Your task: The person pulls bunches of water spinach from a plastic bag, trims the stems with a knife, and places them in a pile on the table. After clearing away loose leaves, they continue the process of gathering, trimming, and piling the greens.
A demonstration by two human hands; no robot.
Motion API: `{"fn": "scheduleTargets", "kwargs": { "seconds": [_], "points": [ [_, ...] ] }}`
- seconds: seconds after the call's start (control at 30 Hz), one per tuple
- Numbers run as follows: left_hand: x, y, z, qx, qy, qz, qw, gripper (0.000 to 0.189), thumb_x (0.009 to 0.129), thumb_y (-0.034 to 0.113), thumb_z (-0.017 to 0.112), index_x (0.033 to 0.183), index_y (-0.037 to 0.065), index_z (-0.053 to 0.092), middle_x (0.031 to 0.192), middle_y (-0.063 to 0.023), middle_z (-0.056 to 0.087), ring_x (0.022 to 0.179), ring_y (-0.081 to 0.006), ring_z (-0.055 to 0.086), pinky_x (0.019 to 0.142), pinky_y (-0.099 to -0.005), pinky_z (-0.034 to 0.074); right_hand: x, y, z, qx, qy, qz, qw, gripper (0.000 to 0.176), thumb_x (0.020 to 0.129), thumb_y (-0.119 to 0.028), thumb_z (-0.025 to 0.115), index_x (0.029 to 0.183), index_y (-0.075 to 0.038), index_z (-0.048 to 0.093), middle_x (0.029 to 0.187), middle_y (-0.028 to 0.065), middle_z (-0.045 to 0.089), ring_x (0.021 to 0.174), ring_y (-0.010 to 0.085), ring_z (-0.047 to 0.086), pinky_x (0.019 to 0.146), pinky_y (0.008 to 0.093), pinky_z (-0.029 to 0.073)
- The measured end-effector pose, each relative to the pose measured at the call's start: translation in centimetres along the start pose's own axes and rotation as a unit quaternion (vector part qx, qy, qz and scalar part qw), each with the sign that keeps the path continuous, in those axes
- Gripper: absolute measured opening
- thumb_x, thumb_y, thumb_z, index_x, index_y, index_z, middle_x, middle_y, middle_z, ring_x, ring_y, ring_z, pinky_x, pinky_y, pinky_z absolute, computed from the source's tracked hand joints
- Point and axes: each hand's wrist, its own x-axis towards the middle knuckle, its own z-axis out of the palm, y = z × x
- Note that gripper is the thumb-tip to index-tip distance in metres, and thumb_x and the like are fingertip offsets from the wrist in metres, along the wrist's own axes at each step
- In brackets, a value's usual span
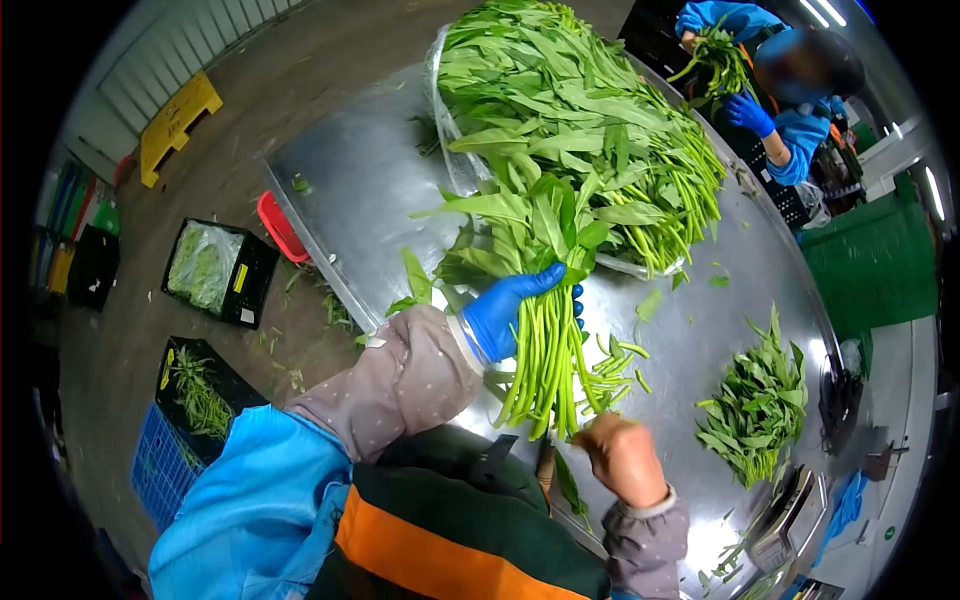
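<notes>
My left hand [507,312], in a blue glove, grips a bunch of leafy green stalks [545,300] around the stems, leaves pointing away from me. My right hand [622,455], bare, is a closed fist just below the cut stem ends; what it holds is hidden. The bunch hangs over a shiny metal table [350,180]. Beyond it lies a large pile of the same greens [580,110] on clear plastic.
A smaller heap of greens [757,400] lies at the right of the table, with a scale [785,515] near it. Another person in blue gloves [750,112] handles greens at the far end. Black crates [220,270] with greens and a red crate stand on the floor at left.
</notes>
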Motion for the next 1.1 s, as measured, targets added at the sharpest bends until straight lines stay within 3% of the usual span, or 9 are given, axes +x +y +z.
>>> {"fn": "scheduleTargets", "kwargs": {
  "seconds": [0.1, 0.23, 0.33, 0.5, 0.6, 0.63, 0.8, 0.97, 1.1],
  "points": [
    [0.1, 0.9, 0.0, 0.022, 0.005, 0.031, 0.999, 0.035, 0.082, 0.029, 0.061, 0.102, 0.001, 0.056, 0.089, -0.0106, 0.061, 0.082, -0.0235, 0.06, 0.076, -0.0405, 0.05, -2.6, 0.6, 0.1, 0.052, -0.129, 0.057, 0.989, 0.018, 0.062, -0.005, 0.066, 0.08, -0.007, 0.064, 0.075, 0.0114, 0.058, 0.07, 0.0322, 0.057, 0.059, 0.0362, 0.046],
    [1.1, 0.7, -0.1, 0.024, 0.01, 0.052, 0.998, 0.033, 0.083, 0.029, 0.06, 0.101, 0.001, 0.056, 0.089, -0.0112, 0.062, 0.082, -0.0241, 0.06, 0.076, -0.0396, 0.05, -1.8, -1.9, -2.2, 0.036, 0.159, 0.051, 0.985, 0.034, 0.058, -0.01, 0.074, 0.091, -0.009, 0.064, 0.082, 0.0074, 0.057, 0.081, 0.0274, 0.052, 0.068, 0.0353, 0.041],
    [1.8, 0.1, 0.0, 0.03, 0.015, 0.079, 0.996, 0.035, 0.084, 0.028, 0.058, 0.104, -0.001, 0.055, 0.091, -0.0117, 0.061, 0.084, -0.0247, 0.06, 0.079, -0.0396, 0.049, -0.2, -4.9, -1.8, 0.07, 0.268, 0.035, 0.96, 0.031, 0.06, -0.01, 0.075, 0.088, -0.003, 0.063, 0.075, 0.0105, 0.054, 0.072, 0.0265, 0.051, 0.062, 0.0314, 0.04],
    [1.5, -0.4, 0.9, 0.028, 0.025, 0.076, 0.996, 0.032, 0.083, 0.026, 0.06, 0.104, 0.002, 0.055, 0.091, -0.011, 0.061, 0.083, -0.0244, 0.06, 0.076, -0.0406, 0.05, 3.3, -3.7, 0.8, -0.017, 0.278, -0.017, 0.96, 0.016, 0.06, -0.002, 0.07, 0.074, -0.005, 0.062, 0.064, 0.0075, 0.045, 0.062, 0.0248, 0.045, 0.053, 0.0335, 0.036],
    [1.2, 0.1, 1.3, 0.028, 0.05, 0.087, 0.995, 0.029, 0.083, 0.024, 0.061, 0.104, 0.005, 0.056, 0.091, -0.0101, 0.061, 0.083, -0.0237, 0.06, 0.074, -0.0412, 0.051, 0.7, -2.7, -0.1, 0.028, 0.015, -0.112, 0.993, 0.016, 0.058, -0.001, 0.07, 0.071, -0.005, 0.062, 0.063, 0.0081, 0.047, 0.061, 0.0266, 0.048, 0.052, 0.0349, 0.038],
    [1.3, 0.2, 1.3, 0.028, 0.067, 0.096, 0.993, 0.029, 0.082, 0.023, 0.061, 0.104, 0.006, 0.056, 0.092, -0.0098, 0.061, 0.082, -0.0235, 0.06, 0.073, -0.0412, 0.051, -0.1, -2.5, 0.4, 0.145, -0.073, -0.098, 0.982, 0.015, 0.056, 0.0, 0.07, 0.069, -0.004, 0.062, 0.064, 0.009, 0.05, 0.062, 0.0274, 0.051, 0.053, 0.0355, 0.04],
    [2.3, -0.4, -0.5, 0.013, 0.001, 0.084, 0.996, 0.032, 0.084, 0.025, 0.058, 0.109, 0.006, 0.054, 0.097, -0.0106, 0.061, 0.089, -0.0247, 0.059, 0.078, -0.044, 0.05, -0.2, -3.3, -1.0, 0.095, 0.151, -0.01, 0.984, 0.016, 0.06, 0.007, 0.066, 0.072, -0.004, 0.063, 0.069, 0.0077, 0.055, 0.064, 0.0207, 0.054, 0.056, 0.0288, 0.043],
    [0.7, 0.1, -0.5, -0.015, 0.007, 0.01, 1.0, 0.05, 0.086, 0.035, 0.053, 0.123, 0.004, 0.043, 0.122, -0.0172, 0.047, 0.115, -0.0335, 0.045, 0.095, -0.0516, 0.037, -0.7, -3.4, -3.0, 0.255, 0.458, 0.125, 0.842, 0.015, 0.064, 0.009, 0.064, 0.074, -0.001, 0.064, 0.073, 0.0079, 0.054, 0.064, 0.0166, 0.055, 0.055, 0.0258, 0.044],
    [-0.2, -1.3, -0.4, -0.058, -0.115, -0.019, 0.991, 0.058, 0.086, 0.032, 0.053, 0.131, 0.001, 0.032, 0.133, -0.0203, 0.036, 0.125, -0.0346, 0.033, 0.103, -0.0498, 0.027, 1.1, -3.2, -1.5, 0.111, 0.271, 0.029, 0.956, 0.016, 0.063, 0.007, 0.067, 0.077, -0.002, 0.064, 0.071, 0.0085, 0.055, 0.064, 0.018, 0.056, 0.055, 0.0272, 0.044]
  ]
}}
